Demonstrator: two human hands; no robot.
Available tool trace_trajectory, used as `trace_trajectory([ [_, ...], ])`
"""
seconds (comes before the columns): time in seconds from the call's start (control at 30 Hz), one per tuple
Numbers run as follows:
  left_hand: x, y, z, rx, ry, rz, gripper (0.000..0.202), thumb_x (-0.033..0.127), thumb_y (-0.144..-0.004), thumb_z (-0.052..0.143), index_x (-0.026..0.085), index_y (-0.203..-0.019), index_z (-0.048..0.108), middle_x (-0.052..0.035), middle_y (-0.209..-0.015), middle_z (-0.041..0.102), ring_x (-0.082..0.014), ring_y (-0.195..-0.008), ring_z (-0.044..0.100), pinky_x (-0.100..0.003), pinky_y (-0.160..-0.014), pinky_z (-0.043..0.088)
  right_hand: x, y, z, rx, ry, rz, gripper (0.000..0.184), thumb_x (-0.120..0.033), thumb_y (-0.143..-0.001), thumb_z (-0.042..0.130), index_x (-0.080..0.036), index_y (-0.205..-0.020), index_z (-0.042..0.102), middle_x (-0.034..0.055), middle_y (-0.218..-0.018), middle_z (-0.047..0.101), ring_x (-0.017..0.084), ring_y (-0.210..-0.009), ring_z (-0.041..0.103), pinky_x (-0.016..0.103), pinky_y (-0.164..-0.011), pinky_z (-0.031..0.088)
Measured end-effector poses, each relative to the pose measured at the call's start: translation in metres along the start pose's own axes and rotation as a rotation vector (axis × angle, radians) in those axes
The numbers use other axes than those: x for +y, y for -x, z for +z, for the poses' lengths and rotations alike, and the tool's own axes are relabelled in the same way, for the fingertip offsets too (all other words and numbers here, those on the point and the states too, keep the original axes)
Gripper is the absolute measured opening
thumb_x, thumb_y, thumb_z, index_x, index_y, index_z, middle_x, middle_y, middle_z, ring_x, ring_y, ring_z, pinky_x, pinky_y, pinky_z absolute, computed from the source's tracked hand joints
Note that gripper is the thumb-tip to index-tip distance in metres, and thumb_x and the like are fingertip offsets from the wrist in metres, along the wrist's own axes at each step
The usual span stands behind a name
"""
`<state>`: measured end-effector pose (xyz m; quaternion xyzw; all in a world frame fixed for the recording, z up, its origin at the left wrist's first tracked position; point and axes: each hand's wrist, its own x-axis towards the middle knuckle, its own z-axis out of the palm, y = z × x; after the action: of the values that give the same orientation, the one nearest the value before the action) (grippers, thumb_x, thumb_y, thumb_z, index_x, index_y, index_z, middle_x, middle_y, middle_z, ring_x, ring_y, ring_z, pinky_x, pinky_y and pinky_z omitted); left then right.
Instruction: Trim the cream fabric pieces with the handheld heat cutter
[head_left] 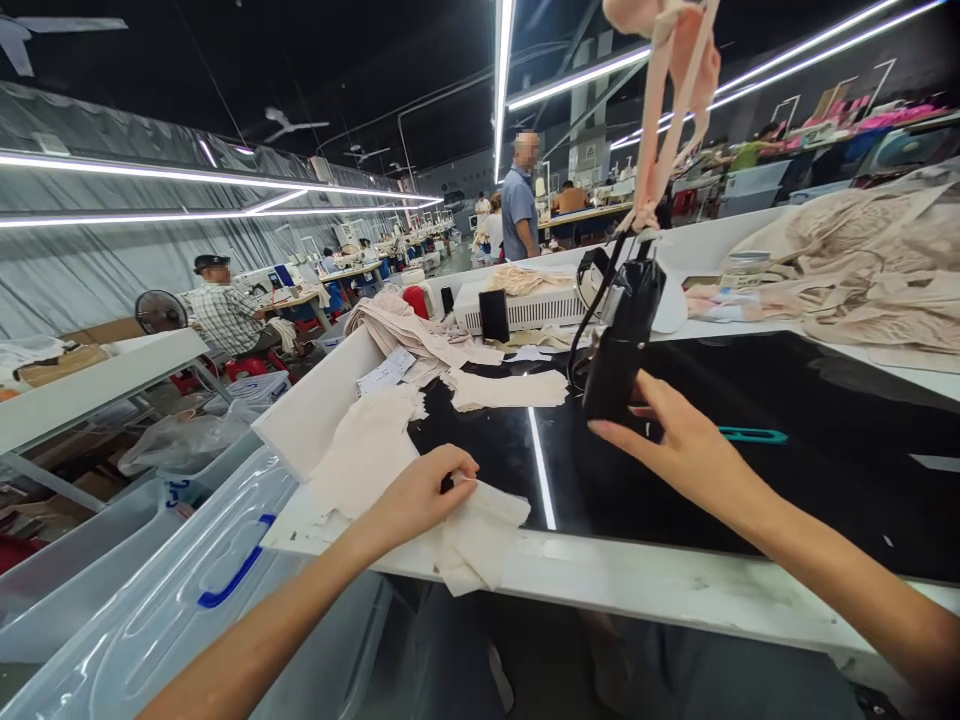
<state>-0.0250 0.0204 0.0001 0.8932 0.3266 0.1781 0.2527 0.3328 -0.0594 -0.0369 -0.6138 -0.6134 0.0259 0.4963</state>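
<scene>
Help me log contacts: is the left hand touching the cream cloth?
Touching. The head view shows the left hand with its fingers pinching the cream cloth at the table edge.

place: garment factory | evidence: rows of sewing tables (352,268) — cut fabric pieces (510,388) — seated workers (225,312)

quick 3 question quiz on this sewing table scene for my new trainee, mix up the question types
1. True or false: the left hand pinches a cream cloth piece at the near edge of the table.
2. What does the right hand touch? A) a black tool B) a mug C) a hammer
3. What colour is the handle on the clear bin?

Key: 1 true; 2 A; 3 blue
</scene>
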Motion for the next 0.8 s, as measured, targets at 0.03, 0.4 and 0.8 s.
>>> trace_trajectory([
  [0.03,0.003,0.001,-0.003,0.003,0.054,-0.036,0.012,0.032,-0.108,0.062,0.024,-0.100,0.067,-0.0041,-0.121,0.081,-0.0223,-0.104,0.073,-0.033,-0.087,0.053,0.019,0.005,-0.005,-0.008,0.068,-0.040,0.079,-0.087,-0.102,0.066,-0.030,-0.158,0.068,0.0153,-0.150,0.078,0.043,-0.136,0.076,0.064,-0.119,0.064],
  [0.4,0.040,0.008,0.008,-0.025,0.669,-0.242,0.055,0.065,-0.085,0.087,0.025,-0.090,0.049,0.0080,-0.076,0.049,-0.0121,-0.070,0.039,-0.025,-0.066,0.032,0.164,0.039,-0.056,-0.119,0.615,-0.131,0.076,-0.075,-0.115,0.034,-0.022,-0.138,0.084,0.0219,-0.137,0.086,0.042,-0.120,0.085,0.058,-0.103,0.071],
  [0.8,0.051,0.026,0.025,-0.146,1.068,-0.360,0.087,0.084,-0.065,0.106,0.026,-0.093,0.048,0.0101,-0.072,0.052,-0.0073,-0.062,0.037,-0.020,-0.056,0.030,0.165,0.035,-0.060,-0.103,0.827,-0.156,0.035,-0.021,-0.108,0.054,-0.025,-0.123,0.085,0.0179,-0.117,0.084,0.035,-0.095,0.080,0.042,-0.075,0.063],
])
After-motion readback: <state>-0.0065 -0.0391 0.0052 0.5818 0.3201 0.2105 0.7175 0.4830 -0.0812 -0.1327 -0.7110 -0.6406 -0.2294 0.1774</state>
